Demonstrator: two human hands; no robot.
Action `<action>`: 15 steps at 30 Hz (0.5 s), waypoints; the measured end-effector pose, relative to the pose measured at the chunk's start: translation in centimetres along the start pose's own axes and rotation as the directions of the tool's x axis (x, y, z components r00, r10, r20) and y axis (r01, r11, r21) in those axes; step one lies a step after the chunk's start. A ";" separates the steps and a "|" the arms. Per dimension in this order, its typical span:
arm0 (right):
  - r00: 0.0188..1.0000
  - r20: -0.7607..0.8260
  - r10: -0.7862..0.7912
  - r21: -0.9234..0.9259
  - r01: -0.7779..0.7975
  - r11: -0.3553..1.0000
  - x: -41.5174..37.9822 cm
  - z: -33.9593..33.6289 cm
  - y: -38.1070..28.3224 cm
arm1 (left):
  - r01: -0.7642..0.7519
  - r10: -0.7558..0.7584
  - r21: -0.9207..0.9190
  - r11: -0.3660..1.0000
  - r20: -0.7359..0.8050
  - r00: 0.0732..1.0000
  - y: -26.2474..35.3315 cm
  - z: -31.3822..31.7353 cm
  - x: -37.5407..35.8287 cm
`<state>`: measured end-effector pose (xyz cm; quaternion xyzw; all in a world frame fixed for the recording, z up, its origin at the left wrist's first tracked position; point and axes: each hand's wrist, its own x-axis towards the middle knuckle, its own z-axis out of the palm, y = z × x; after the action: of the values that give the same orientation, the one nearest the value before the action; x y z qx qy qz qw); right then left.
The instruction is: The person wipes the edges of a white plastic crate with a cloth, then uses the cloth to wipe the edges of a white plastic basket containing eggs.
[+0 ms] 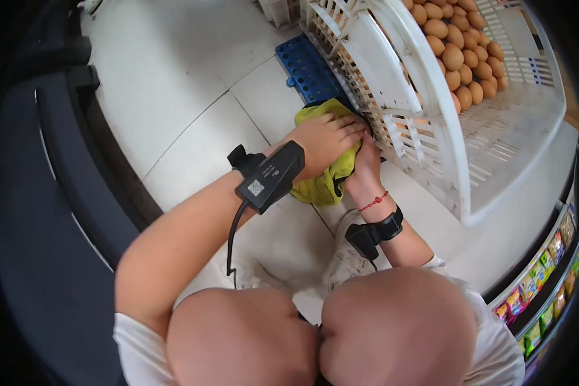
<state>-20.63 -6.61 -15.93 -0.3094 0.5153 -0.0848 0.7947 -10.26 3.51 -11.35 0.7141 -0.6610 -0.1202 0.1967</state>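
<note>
A yellow-green cloth [331,183] with a dark edge lies bunched at the foot of the white plastic crate. My left hand [325,143] is laid over the cloth, its fingers curved across the top toward the crate. From the right, my right hand [367,159] presses against the cloth's side. Its fingertips meet those of my left hand; part of its fingers is hidden. Just beyond the cloth, a blue perforated plastic panel [309,67] sits on the floor, running along the crate's base; the cloth covers its near end.
The white crate [424,83] rises close to my right hand, with many brown eggs [453,58] in it. Snack packets [540,273] line shelves at the lower right. A dark cabinet [58,174] stands left. Pale tiles [193,122] cover the floor; my knees [399,328] are in front.
</note>
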 end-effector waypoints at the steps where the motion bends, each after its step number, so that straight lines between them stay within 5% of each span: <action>1: 0.998 0.019 0.052 -0.045 -0.051 0.998 -1.6 0.7 -1.4 | 0.019 -0.019 0.003 1.000 -0.007 1.000 0.4 -0.5 -0.9; 4: 0.992 0.119 -0.026 0.089 0.016 0.996 -0.2 -0.2 0.3 | 0.042 -0.042 -0.003 0.999 0.007 0.999 1.3 -2.6 -5.3; 7: 0.984 0.177 0.032 0.185 -0.065 0.981 0.8 0.4 -0.3 | 0.087 -0.097 0.061 0.994 0.195 0.976 0.1 -4.9 -4.6; 10: 0.972 0.235 -0.018 0.174 -0.024 0.985 0.7 0.0 -0.3 | 0.116 -0.106 -0.202 0.973 0.059 0.993 0.4 -3.1 -2.9; 13: 0.991 0.008 0.135 0.068 -0.135 0.988 -1.1 0.4 -2.5 | 0.114 -0.107 -0.331 0.937 0.041 0.993 0.9 -0.9 -0.6; 15: 0.994 0.028 0.104 0.051 -0.105 0.993 -0.2 -0.9 -1.7 | 0.069 -0.065 -0.299 0.952 0.020 0.998 0.7 0.6 0.2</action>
<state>-21.21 -8.27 -15.09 -0.2622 0.5184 -0.0525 0.8123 -11.18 3.24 -11.58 0.6975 -0.6115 -0.2290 0.2950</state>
